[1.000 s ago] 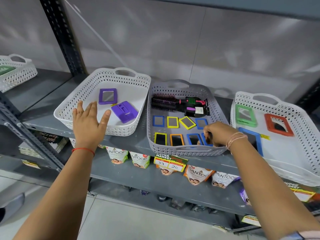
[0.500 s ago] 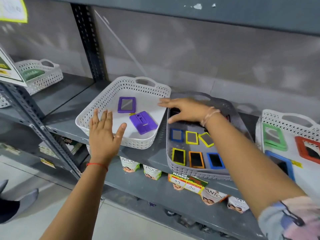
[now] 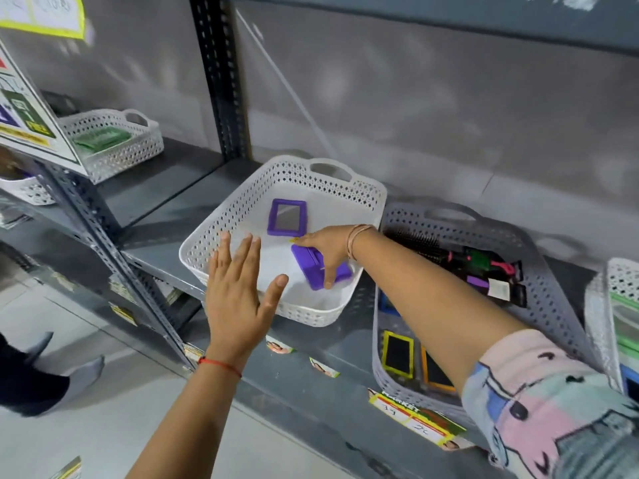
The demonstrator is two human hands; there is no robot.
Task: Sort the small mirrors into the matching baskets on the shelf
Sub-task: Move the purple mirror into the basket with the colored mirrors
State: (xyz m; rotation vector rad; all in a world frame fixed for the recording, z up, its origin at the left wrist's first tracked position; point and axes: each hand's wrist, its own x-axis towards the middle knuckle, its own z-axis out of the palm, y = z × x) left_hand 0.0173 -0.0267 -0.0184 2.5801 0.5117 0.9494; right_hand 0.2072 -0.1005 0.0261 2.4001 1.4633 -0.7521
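A white basket (image 3: 242, 209) on the shelf holds a purple-framed mirror (image 3: 287, 217) lying glass up. Beside it a second purple mirror (image 3: 311, 271) lies face down. My right hand (image 3: 323, 248) reaches across into this basket and closes over the face-down purple mirror, thumb at its near edge. My left hand (image 3: 242, 292) hovers open, fingers spread, at the basket's front rim. To the right, a grey basket (image 3: 553, 278) holds small mirrors, among them a yellow-framed mirror (image 3: 397, 354), an orange one (image 3: 437, 375) and a blue one (image 3: 385, 302); my right arm hides the rest.
A hairbrush (image 3: 425, 243) and packaged items lie at the back of the grey basket. Another white basket (image 3: 601, 305) with a green mirror (image 3: 626, 302) is at the right edge. A further basket (image 3: 114, 160) with green items stands past the shelf upright (image 3: 221, 81).
My right hand left the grey basket's front corner and swung left into the white basket, onto the face-down purple mirror. The view shifted left. My left hand stayed open by the rim.
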